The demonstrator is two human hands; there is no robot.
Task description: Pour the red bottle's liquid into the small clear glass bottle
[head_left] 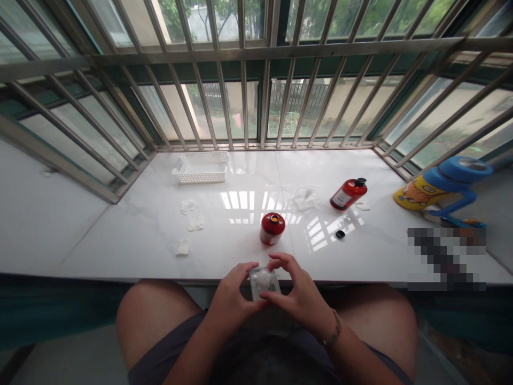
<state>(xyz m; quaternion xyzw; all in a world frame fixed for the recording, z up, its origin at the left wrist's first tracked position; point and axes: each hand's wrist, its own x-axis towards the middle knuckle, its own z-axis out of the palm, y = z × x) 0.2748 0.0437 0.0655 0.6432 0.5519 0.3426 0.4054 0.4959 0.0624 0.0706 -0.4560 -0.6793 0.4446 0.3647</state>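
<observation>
Close to my body, just over the table's front edge, a small clear square container [263, 283] sits between my two hands. Something whitish and rounded shows at its top; I cannot make out what it is. My left hand [236, 289] is closed round its left side. The thumb and bent fingers of my right hand [297, 289] grip it from the right. Just beyond stands a red bottle [272, 230], upright, its neck uncapped and an orange ring inside. A second red bottle [348, 193] with a black top is farther right, and a loose black cap [340, 234] lies nearer me.
White pieces of tissue [195, 223] lie on the left of the glossy white table [132, 235]. A white plastic basket [202, 175] is behind them. Crumpled clear plastic [305, 198] lies right of centre. A blue and yellow flask [441, 184] stands far right. Metal bars [262, 107] close the back.
</observation>
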